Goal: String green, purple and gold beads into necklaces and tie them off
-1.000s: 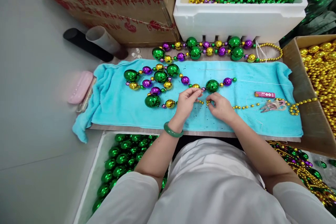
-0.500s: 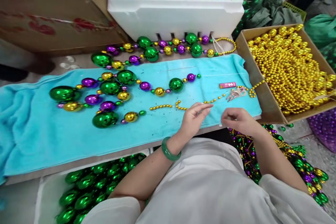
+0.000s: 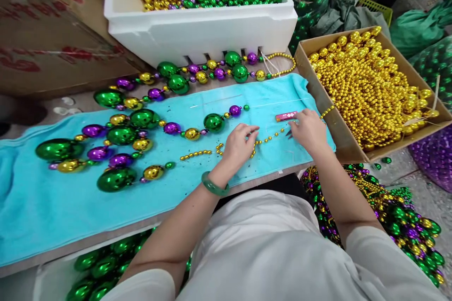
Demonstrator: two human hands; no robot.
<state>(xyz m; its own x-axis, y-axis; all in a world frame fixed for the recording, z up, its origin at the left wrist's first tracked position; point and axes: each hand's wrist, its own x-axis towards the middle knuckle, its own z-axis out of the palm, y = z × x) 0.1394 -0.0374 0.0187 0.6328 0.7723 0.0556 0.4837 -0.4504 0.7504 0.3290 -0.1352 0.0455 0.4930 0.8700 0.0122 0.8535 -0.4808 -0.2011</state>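
Observation:
My left hand (image 3: 239, 146), a green bangle (image 3: 214, 185) on its wrist, rests on the turquoise towel (image 3: 52, 207) with fingers curled onto a thin strand of small gold beads (image 3: 197, 154). That strand runs right toward the cardboard box of gold beads (image 3: 370, 80). My right hand (image 3: 310, 130) lies palm down at the towel's right end, just beside a small pink lighter (image 3: 285, 116). Its fingers are bent down and hide whatever lies beneath them. A long string of large green, purple and gold balls (image 3: 122, 135) lies on the towel to the left.
A white foam box (image 3: 197, 37) of mixed small beads stands behind the towel, with another big-ball string (image 3: 197, 73) in front of it. A brown carton (image 3: 52, 51) sits at back left. Green balls (image 3: 102, 265) fill a bin below; mixed bead strands (image 3: 402, 216) are heaped at lower right.
The view has swung to the right. My right hand went from the towel's front edge up to the spot beside the pink lighter, covering the scissors seen there before. My left hand settled on the gold strand.

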